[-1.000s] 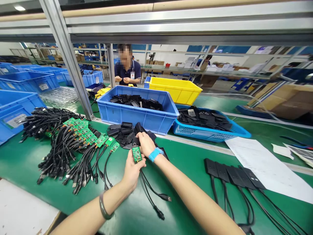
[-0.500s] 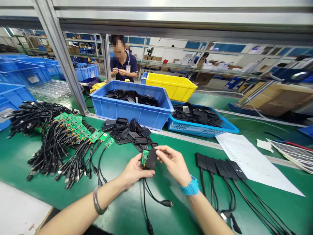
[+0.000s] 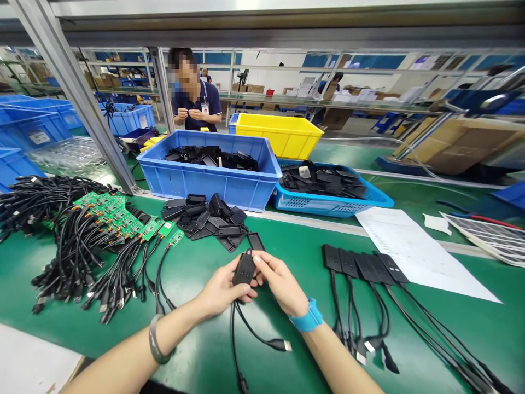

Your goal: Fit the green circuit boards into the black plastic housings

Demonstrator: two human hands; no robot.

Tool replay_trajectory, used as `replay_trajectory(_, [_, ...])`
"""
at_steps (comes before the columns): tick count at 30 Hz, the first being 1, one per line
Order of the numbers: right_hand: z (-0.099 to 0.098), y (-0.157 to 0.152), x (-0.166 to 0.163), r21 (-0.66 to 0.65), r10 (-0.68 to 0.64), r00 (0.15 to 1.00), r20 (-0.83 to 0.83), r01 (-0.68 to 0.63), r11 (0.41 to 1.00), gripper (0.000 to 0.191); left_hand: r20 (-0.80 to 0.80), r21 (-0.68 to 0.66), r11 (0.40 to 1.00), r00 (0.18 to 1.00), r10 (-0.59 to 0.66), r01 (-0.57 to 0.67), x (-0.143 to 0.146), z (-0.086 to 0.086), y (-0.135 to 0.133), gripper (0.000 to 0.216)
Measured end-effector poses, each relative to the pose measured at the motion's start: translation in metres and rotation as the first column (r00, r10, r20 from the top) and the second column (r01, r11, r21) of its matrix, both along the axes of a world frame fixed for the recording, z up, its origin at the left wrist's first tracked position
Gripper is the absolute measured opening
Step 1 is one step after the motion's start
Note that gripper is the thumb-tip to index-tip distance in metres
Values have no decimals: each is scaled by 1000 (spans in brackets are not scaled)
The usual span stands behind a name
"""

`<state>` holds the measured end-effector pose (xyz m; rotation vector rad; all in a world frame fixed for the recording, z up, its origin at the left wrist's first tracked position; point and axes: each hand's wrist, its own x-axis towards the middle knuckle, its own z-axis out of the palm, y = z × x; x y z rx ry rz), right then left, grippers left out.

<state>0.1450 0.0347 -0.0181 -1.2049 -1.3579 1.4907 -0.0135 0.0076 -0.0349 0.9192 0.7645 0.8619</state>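
Both hands hold one small black plastic case above the green bench. My left hand wraps its left side and lower end, thumb across the front. My right hand grips the upper right edge with thumb and fingers. The cover lies over the case, and the circuit board inside is hidden. Two black cables hang from its lower end; one ends in a USB plug. Just beyond my hands lie loose black case parts. To the right, several black cases with cables lie in a row.
Green circuit boards with black cables are heaped at left. Behind stand a blue bin, a light-blue basket and a yellow bin. A white sheet lies at right. A person works across the bench.
The black cover, held at an angle with the green board showing, now lies over the case and hides the board. My right hand has closed in against the case. The view has shifted slightly.
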Motion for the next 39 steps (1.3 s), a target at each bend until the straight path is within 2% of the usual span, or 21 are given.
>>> replay_trajectory(2, [-3,0,0,0,40,999,8,-40,999,39,-42,18,1000,999,-2,3,0,-1,-1,74])
replay_trajectory(7, [-10,-3,-3,47,-39,994,98,34,998,41,-64,15,1000,998,-16,17,3,0,-1,59])
replay_trajectory(10, [-12,-12,-11,231,-105,950,294,36,972,40,22,18,1000,1000,12,-12,5,0,0,68])
replay_trajectory(13, [-13,-17,-17,456,-188,833,521,-86,886,70,92,51,998,995,-37,33,3,-2,0,93])
replay_trajectory(15, [-13,-12,-11,513,-241,735,634,-166,842,70,35,80,990,993,-116,113,-1,-3,1,103])
replay_trajectory(17, [-12,0,5,533,-337,586,737,-197,823,62,-189,176,976,977,-98,132,-9,-2,4,94])
replay_trajectory(18, [-12,7,15,539,-398,479,783,-201,818,60,-355,264,955,934,-33,135,-14,1,7,83])
replay_trajectory(19, [-12,14,26,537,-453,350,820,-200,819,57,-525,368,918,848,73,149,-20,5,10,70])
replay_trajectory(20, [-12,21,37,527,-490,209,846,-201,825,55,-672,459,869,711,204,185,-26,11,15,56])
replay_trajectory(21, [-12,26,46,520,-516,77,853,-193,832,53,-783,509,828,525,333,234,-34,17,20,45])
replay_trajectory(23, [-13,31,59,531,-549,-83,832,-170,830,52,-866,497,820,105,489,283,-51,29,30,33])
replay_trajectory(24, [-13,30,62,542,-562,-108,820,-169,824,52,-862,469,844,-71,502,261,-61,33,34,31])
replay_trajectory(25, [-13,29,61,551,-571,-93,816,-176,816,52,-851,445,869,-199,485,217,-70,37,38,32])
replay_trajectory(27, [-11,24,54,551,-557,35,830,-206,809,49,-847,415,900,-304,436,135,-90,38,43,35])
replay_trajectory(30, [-5,16,35,510,-387,426,818,-225,830,43,-883,353,930,-293,367,102,-114,37,44,38])
replay_trajectory(32, [-2,10,22,412,-147,686,712,-240,879,39,-916,302,943,-233,327,138,-123,39,41,36])
replay_trajectory(34, [-1,1,8,225,153,849,505,-300,927,36,-946,263,941,-136,296,213,-123,45,37,28])
replay_trajectory(35, [-1,-4,1,114,280,890,360,-339,934,38,-960,263,932,-29,279,251,-119,49,35,24])
replay_trajectory(36, [-1,-9,-6,10,364,911,195,-373,928,43,-960,276,919,124,250,282,-114,51,33,21])
replay_trajectory(38, [-2,-19,-19,-137,377,916,-140,-395,908,55,-862,332,897,480,163,292,-100,52,32,19])
replay_trajectory(39, [-3,-22,-25,-182,328,903,-276,-385,905,57,-778,371,889,612,140,268,-92,49,32,19])
